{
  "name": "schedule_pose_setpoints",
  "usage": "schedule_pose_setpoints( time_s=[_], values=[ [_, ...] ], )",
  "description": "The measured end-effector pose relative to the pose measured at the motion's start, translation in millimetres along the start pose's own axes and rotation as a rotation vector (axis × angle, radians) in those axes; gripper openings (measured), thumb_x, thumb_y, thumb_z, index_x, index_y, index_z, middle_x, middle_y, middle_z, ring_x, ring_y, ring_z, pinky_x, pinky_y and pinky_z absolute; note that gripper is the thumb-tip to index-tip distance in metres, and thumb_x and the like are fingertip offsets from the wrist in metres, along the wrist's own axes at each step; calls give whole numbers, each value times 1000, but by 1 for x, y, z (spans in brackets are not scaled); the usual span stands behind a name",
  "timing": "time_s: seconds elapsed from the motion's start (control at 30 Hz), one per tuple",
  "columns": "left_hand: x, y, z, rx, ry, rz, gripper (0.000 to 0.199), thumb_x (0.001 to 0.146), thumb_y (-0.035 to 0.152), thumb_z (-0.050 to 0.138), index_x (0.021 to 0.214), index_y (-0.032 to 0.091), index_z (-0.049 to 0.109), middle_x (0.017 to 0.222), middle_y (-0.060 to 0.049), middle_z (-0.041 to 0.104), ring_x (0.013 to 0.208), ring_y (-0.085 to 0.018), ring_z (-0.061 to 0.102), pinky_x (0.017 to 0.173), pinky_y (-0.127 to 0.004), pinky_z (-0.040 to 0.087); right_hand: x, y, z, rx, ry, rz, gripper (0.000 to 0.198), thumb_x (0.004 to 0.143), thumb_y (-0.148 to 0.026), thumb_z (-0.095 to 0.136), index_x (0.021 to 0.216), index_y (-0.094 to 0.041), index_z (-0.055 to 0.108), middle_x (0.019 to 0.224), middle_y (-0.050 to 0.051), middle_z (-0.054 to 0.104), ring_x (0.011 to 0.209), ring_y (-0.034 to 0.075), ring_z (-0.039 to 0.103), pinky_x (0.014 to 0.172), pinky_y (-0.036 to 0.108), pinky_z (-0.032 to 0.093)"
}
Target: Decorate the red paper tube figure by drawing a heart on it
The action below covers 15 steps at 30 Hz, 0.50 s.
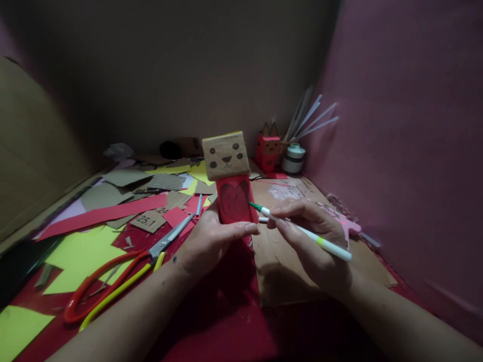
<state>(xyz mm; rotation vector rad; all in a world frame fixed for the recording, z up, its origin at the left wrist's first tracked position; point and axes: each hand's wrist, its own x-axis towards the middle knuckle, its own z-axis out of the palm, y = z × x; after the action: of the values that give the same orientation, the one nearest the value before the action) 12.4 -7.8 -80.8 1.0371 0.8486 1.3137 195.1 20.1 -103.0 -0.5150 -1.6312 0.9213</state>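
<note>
My left hand [215,236] is closed round the lower part of a paper box figure [226,158], thumb across its front. The figure has a tan box head with a drawn animal face and a red body with a dark heart on it. A white marker with a green tip [309,234] is pinched in my right hand [311,236]. Its tip is at the right edge of the red body; whether it touches cannot be made out. Left of my left hand lie large scissors [147,256] with red and yellow handles, blades slightly apart.
A cardboard sheet [279,271] lies under my right hand on the red table surface. Yellow paper [86,256], a red strip [101,218] and cardboard scraps cover the left. At the back stand a red box figure [269,151] and a white jar [294,160]; walls enclose the table.
</note>
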Motion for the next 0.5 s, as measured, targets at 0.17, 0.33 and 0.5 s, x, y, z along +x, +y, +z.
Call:
schedule_pose_setpoints(
  time_s=[0.17,0.33,0.5],
  values=[
    [0,-1,-4,82,42,-29,23,69,30,88,80,12,78,74,-9,75,71,-23,69,70,-34,56,-3,2,2,62,-124,-4,15,98,-17,67,103,-30,71,95,0,70,94,19,67,87,36,53],
    [0,-3,-4,72,24,-6,26,71,29,88,89,13,78,76,-7,75,69,-21,67,68,-33,54,-2,1,2,45,-90,-36,15,98,-17,67,104,-29,72,93,0,69,88,17,66,81,33,52],
    [2,-4,-8,108,28,-17,27,71,32,88,87,13,78,79,-9,75,70,-23,68,67,-34,54,-3,0,2,30,-106,0,14,98,-17,68,103,-29,72,96,0,71,93,18,67,82,33,53]
  ],
)
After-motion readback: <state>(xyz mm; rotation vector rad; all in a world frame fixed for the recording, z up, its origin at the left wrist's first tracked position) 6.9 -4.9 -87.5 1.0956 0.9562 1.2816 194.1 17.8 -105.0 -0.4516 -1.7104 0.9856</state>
